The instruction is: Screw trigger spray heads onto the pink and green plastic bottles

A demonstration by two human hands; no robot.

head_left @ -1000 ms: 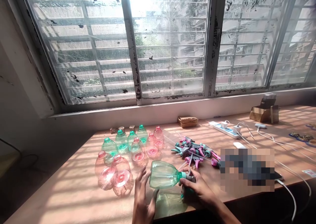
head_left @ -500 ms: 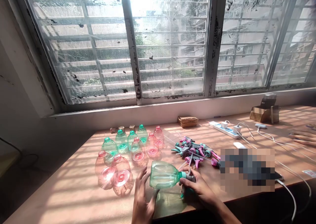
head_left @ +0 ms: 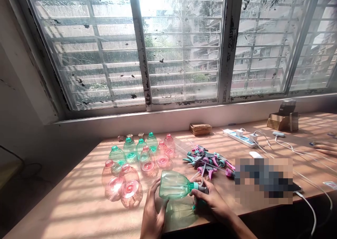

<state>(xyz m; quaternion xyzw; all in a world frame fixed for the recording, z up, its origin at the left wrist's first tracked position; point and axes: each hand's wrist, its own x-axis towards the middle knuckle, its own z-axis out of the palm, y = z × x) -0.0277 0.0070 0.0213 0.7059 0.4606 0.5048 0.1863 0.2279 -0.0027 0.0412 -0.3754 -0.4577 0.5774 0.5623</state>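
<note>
A clear green spray bottle (head_left: 173, 185) lies on its side above the table's front edge, its base to the left and its neck to the right. My right hand (head_left: 210, 197) is closed round the neck and the grey spray head (head_left: 203, 189). At the other end, my left hand (head_left: 154, 207) curves its fingers and thumb about the base. Several pink and green trigger spray heads (head_left: 204, 161) lie heaped behind my right hand. To the left stand several open bottles without heads, among them a pink bottle (head_left: 129, 184) and a green bottle (head_left: 130, 150).
A small brown box (head_left: 200, 129) sits by the wall below the window. On the right are a white power strip (head_left: 238, 138), cables, a cardboard holder (head_left: 281, 121) and a blurred-out patch. Another person's hand (head_left: 325, 147) rests at the right edge.
My left hand's fingers have come closer round the bottle's base. The bottle has shifted very slightly; my right hand keeps its grip at the neck.
</note>
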